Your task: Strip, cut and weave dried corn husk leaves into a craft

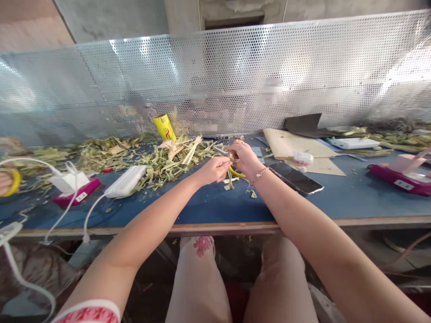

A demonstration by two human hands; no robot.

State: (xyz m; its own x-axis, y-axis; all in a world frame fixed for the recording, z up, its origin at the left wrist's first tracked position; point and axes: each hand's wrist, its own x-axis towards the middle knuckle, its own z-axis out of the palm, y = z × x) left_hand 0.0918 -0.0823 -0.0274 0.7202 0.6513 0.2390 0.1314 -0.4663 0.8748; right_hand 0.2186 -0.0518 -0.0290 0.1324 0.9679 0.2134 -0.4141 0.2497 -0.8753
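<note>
Two legs (pixel 198 287) in pale clothing sit under the near edge of a blue table (pixel 215 208), while a worker's bare arms reach forward across it. Between the hands, over the middle of the table, is a small scrap of dried plant (pixel 231 158), partly hidden by fingers. The left hand (pixel 215 170) has its fingers curled together, thumb and forefinger pinched at the scrap; the right hand (pixel 243 156), a thin bracelet (pixel 258 174) at its wrist, meets it from the other side with fingertips clamped on the same piece. Just below the hands show a yellow loop (pixel 238 173) and a few loose bits of leaf (pixel 230 183). Near the right wrist lies a phone (pixel 296 177), with a small white case (pixel 303 158) and tan paper (pixel 289 142) beyond it. To the left spreads a heap of dried stalks (pixel 164 161), a yellow tube (pixel 164 127) tilted at its far side. Nearer left lie a white power bank (pixel 127 181) and a pink power strip (pixel 78 194); another person's hand (pixel 4 183) is at the far left edge. Across the back stands a perforated metal screen (pixel 235 89).
</note>
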